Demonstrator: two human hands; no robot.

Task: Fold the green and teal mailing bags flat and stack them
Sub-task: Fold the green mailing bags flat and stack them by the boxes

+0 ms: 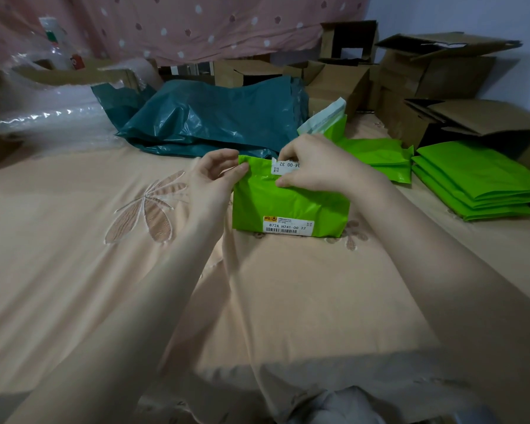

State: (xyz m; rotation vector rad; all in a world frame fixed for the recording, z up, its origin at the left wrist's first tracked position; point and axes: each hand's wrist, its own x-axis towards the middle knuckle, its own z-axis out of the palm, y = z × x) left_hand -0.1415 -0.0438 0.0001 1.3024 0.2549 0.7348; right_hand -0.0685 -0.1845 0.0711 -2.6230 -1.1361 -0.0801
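A bright green mailing bag [288, 206] with a white barcode label lies folded on the peach bed cover, in the middle. My left hand [218, 175] pinches its upper left corner. My right hand [312, 163] grips the folded top edge beside a second white label. Behind it lies a crumpled heap of teal bags [214, 117]. To the right sit a small pile of green bags [377, 154] and a neat stack of folded green bags [478, 182]. Another green bag with a white lining [328, 120] stands up behind my right hand.
Open cardboard boxes [459, 78] crowd the back right corner and the far edge. Clear bubble wrap [43, 117] lies at the left. A pink dotted cloth [181, 26] hangs at the back. The bed cover [89, 270] spreads toward me.
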